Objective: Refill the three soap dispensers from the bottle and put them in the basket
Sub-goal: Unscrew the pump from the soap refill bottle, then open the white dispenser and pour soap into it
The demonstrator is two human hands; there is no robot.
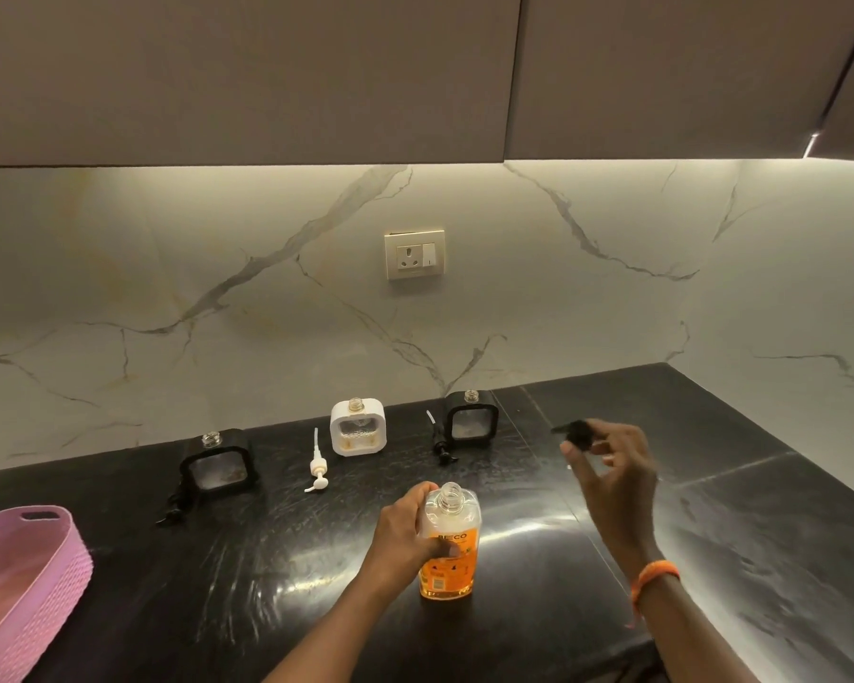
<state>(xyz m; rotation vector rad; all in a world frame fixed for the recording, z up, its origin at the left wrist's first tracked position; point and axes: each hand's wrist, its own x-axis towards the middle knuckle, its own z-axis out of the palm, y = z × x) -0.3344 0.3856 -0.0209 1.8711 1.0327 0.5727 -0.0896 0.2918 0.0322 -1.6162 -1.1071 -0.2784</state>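
Head view: left hand (pixel 405 527) holds open bottle (pixel 448 544) upright on counter (pixel 711 534), lower centre. Right hand (pixel 612 470) pinches black cap (pixel 575 431), centre right. Three uncapped dispensers along wall; pink basket (pixel 26 574) lower left.

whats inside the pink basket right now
Only the bare pink floor and ribbed wall of the basket show; no dispenser is in it. Its left part runs off the frame, so that part cannot be checked.
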